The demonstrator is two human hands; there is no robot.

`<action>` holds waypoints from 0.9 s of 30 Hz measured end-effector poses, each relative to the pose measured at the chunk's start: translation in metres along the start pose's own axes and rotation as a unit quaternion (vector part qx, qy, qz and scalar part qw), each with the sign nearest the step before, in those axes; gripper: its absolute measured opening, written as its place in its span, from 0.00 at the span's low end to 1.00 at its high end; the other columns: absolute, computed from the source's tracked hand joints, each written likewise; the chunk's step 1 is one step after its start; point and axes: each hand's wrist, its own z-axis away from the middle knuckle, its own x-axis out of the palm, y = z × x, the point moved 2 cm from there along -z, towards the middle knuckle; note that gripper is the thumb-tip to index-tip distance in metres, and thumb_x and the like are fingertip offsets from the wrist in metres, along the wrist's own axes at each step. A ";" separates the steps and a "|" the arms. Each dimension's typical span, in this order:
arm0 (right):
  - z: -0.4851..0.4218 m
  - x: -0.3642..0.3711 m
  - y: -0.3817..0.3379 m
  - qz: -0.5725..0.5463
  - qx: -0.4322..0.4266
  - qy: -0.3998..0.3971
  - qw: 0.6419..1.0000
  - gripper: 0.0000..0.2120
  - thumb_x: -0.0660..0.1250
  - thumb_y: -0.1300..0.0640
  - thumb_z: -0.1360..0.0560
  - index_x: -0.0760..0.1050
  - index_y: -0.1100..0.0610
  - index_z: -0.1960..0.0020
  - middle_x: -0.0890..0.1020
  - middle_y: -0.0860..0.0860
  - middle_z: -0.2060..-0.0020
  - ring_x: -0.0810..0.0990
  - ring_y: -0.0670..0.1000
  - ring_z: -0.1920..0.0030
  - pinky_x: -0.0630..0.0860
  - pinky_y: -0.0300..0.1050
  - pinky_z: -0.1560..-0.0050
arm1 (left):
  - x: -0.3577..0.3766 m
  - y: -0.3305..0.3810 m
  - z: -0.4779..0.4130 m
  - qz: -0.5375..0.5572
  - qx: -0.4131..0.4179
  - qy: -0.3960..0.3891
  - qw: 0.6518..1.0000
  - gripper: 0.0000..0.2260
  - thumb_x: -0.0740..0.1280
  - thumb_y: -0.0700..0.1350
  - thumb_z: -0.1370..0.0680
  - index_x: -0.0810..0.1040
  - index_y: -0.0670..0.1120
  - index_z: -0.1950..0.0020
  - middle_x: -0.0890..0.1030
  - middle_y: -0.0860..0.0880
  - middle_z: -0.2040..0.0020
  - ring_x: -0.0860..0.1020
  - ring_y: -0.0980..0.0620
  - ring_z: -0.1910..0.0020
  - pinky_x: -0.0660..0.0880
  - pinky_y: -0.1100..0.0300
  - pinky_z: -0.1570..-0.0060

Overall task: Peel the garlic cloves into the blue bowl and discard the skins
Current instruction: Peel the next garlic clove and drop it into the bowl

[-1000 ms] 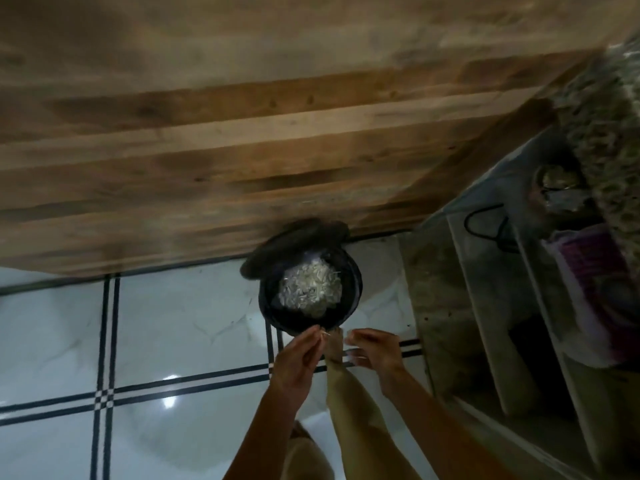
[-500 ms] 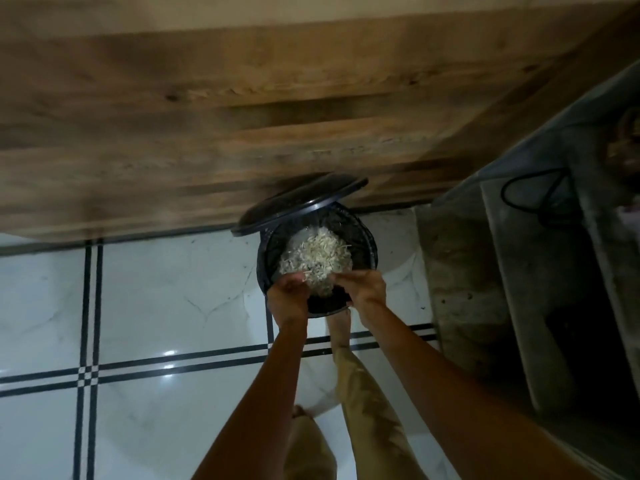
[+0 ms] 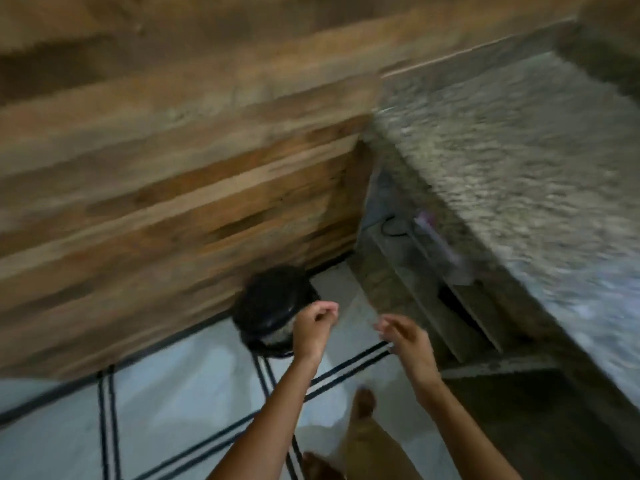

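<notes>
- Head view, much blurred by motion: the left hand (image 3: 313, 329) hangs above the floor with its fingers curled into the palm. I can see nothing between them, though the blur could hide a small scrap.
- The right hand (image 3: 405, 337) is just beside the left one but apart from it. Its fingers are loosely spread and slightly bent, and it holds nothing.
- The black bin (image 3: 265, 351) stands directly behind the left hand, on its far-left side, and the wrist covers a part of the rim. The bin is against the wooden wall (image 3: 173, 174), probably so that it stays out of the walking path.
- Its lid (image 3: 273, 299) is tilted low over the opening, on the side away from the hands. Under its near edge a pale patch shows, which I judge to be the garlic skins (image 3: 277, 336) inside the bin.
- Both hands look empty and the skins lie in the bin, so I judge the discarding step as done or almost done.
- The blue bowl and the garlic cloves are not in view, so I cannot say where they are.
- To the right of the right hand and above it, a speckled stone counter (image 3: 519, 161) reaches over dark open shelves.
- Below both hands is the white tiled floor (image 3: 166, 420) with black lines, and the person's bare foot (image 3: 363, 401) is under the right wrist.
</notes>
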 end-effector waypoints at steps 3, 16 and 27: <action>0.051 -0.094 0.018 0.015 -0.020 0.154 0.988 0.10 0.64 0.53 0.23 0.75 0.48 0.43 0.80 0.45 0.48 0.79 0.44 0.48 0.77 0.48 0.44 | 0.084 0.041 0.042 -0.010 0.031 -0.123 0.992 0.09 0.66 0.34 0.24 0.79 0.47 0.50 0.81 0.48 0.60 0.77 0.55 0.64 0.74 0.62 0.61; 0.231 -0.448 0.145 0.083 0.006 0.557 0.827 0.13 0.62 0.60 0.23 0.75 0.57 0.39 0.77 0.54 0.40 0.76 0.55 0.42 0.70 0.44 0.48 | 0.456 0.099 0.268 -0.317 0.370 -0.399 0.777 0.19 0.64 0.37 0.24 0.75 0.46 0.34 0.78 0.46 0.37 0.75 0.50 0.37 0.68 0.62 0.36; 0.265 -0.548 0.228 0.062 0.093 0.520 0.847 0.21 0.62 0.58 0.22 0.66 0.57 0.30 0.73 0.54 0.35 0.72 0.54 0.37 0.69 0.44 0.41 | 0.551 0.058 0.311 -0.439 0.508 -0.428 0.605 0.19 0.57 0.46 0.18 0.64 0.48 0.26 0.64 0.45 0.26 0.62 0.49 0.27 0.57 0.63 0.31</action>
